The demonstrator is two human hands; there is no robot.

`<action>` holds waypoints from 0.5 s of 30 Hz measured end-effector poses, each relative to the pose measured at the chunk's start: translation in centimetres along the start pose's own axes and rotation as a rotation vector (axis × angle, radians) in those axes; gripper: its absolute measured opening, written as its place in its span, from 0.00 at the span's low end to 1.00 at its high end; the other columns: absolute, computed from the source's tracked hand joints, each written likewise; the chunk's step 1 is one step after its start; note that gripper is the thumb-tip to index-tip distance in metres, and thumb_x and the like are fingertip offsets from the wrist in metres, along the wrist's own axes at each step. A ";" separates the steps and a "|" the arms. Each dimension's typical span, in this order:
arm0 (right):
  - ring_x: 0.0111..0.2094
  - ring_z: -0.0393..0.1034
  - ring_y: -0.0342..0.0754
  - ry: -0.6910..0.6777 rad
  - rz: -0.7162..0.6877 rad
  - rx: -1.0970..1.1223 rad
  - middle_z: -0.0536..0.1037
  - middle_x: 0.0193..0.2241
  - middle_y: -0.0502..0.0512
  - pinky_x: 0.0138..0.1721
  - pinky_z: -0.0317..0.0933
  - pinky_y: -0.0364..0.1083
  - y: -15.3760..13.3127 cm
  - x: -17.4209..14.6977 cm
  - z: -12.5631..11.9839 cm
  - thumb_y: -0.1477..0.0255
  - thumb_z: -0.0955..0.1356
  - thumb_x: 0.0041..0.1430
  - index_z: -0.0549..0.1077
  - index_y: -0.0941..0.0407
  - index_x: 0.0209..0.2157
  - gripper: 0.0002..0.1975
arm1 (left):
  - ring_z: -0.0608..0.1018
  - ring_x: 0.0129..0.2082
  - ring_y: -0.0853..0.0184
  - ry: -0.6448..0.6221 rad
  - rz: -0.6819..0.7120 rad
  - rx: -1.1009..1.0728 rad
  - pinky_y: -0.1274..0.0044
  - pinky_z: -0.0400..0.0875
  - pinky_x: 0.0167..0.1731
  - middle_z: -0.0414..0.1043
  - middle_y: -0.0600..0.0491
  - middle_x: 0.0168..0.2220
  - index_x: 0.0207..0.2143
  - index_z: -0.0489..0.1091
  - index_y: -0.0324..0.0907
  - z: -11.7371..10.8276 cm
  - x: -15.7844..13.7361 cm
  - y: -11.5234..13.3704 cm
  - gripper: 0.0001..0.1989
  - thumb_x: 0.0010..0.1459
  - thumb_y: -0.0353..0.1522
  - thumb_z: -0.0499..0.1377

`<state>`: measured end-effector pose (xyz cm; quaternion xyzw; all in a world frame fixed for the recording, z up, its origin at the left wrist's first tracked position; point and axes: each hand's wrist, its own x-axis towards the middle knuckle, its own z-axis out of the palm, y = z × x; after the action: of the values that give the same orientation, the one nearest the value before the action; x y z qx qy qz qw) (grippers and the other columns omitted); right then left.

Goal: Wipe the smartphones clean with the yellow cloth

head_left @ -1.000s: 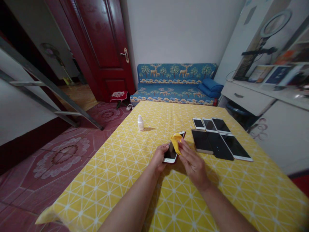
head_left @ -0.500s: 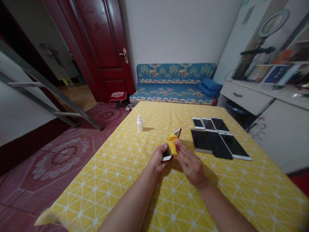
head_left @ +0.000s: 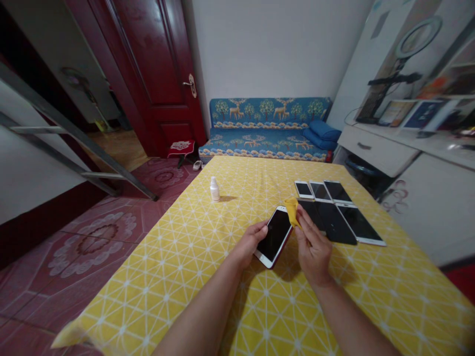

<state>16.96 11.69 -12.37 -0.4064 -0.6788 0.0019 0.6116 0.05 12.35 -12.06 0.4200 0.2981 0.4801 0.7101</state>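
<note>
My left hand [head_left: 251, 242] grips a smartphone [head_left: 275, 235] by its left edge, thumb on the front. The phone has a white front, a dark screen and a red back or case; it is tilted above the table with the screen facing up. My right hand [head_left: 314, 247] pinches a yellow cloth [head_left: 292, 211] at the phone's upper right corner. Whether the cloth touches the phone I cannot tell. Beyond my right hand lie several phones in two rows, among them a black phone [head_left: 336, 223] and a white phone [head_left: 360, 223]. My right hand and the cloth partly cover the nearest one.
A small white bottle [head_left: 214, 190] stands upright at the left of the table. The yellow patterned tablecloth [head_left: 178, 277] covers the table. Behind it is a blue patterned sofa [head_left: 256, 141]. A white cabinet [head_left: 419, 198] stands right, a metal ladder [head_left: 100, 157] left.
My right hand has moved right with the cloth, off the middle of the phone toward its upper right edge. The phone has turned so that its screen faces me more fully.
</note>
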 end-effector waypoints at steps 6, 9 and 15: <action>0.55 0.70 0.53 0.011 0.026 -0.005 0.72 0.56 0.56 0.56 0.66 0.56 -0.4 0.0 0.0 0.74 0.64 0.64 0.69 0.50 0.57 0.20 | 0.71 0.52 0.52 -0.111 0.242 0.339 0.70 0.63 0.51 0.71 0.44 0.52 0.58 0.66 0.41 1.4 -1.1 1.9 0.43 0.39 0.40 0.73; 0.55 0.70 0.54 0.022 0.048 0.018 0.73 0.55 0.56 0.56 0.66 0.56 -0.7 0.0 0.0 0.73 0.65 0.64 0.70 0.51 0.56 0.20 | 0.71 0.50 0.52 -0.090 0.219 0.488 0.69 0.64 0.50 0.72 0.45 0.51 0.60 0.63 0.41 1.5 -1.3 2.2 0.44 0.40 0.37 0.72; 0.52 0.72 0.55 0.098 0.206 0.080 0.77 0.51 0.58 0.53 0.67 0.56 -0.7 -0.1 -0.1 0.68 0.64 0.64 0.75 0.53 0.52 0.16 | 0.72 0.49 0.52 -0.130 0.195 0.531 0.68 0.64 0.49 0.72 0.47 0.50 0.59 0.65 0.42 1.0 -1.5 2.3 0.38 0.43 0.32 0.68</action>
<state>16.68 11.12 -12.10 -0.4487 -0.6020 0.0720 0.6565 -0.63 11.05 -9.55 0.6478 0.3252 0.4235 0.5434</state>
